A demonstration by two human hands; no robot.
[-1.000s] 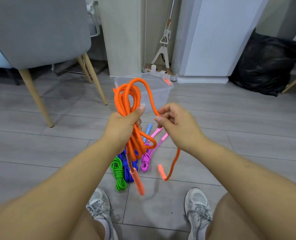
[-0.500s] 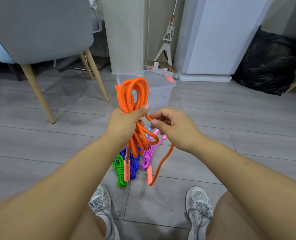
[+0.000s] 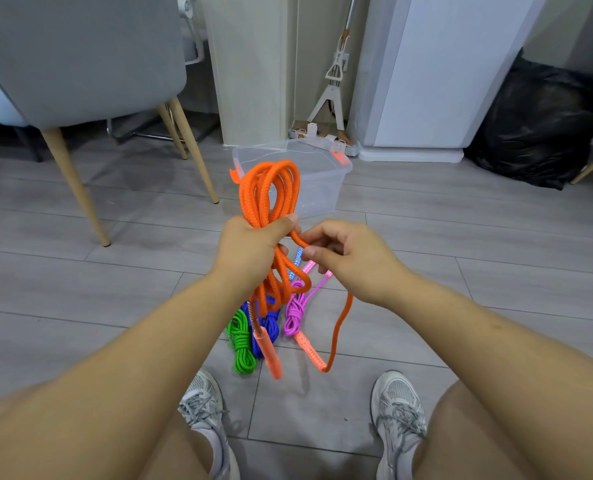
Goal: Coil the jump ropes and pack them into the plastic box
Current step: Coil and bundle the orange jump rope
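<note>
My left hand [image 3: 253, 251] grips the middle of an orange jump rope [image 3: 265, 192] gathered into loops that stand up above the fist and hang below it. My right hand [image 3: 350, 258] pinches the rope's free strand just right of the left thumb. That strand drops to a pale orange handle [image 3: 309, 351] near the floor; the other handle [image 3: 269, 355] dangles under the coil. On the floor lie coiled green [image 3: 241, 344], blue [image 3: 269, 327] and pink [image 3: 293, 315] ropes. The clear plastic box [image 3: 326, 181] stands open behind the coil.
A grey chair [image 3: 80, 53] with wooden legs stands at the left. A white cabinet [image 3: 437, 74], a mop [image 3: 333, 88] and a black bag [image 3: 544, 126] line the back. My two shoes [image 3: 399, 407] rest on the grey floor below.
The wide loop above my left hand has been pulled down tight against the coil. My right hand has moved closer to the left one, and the free tail hangs shorter.
</note>
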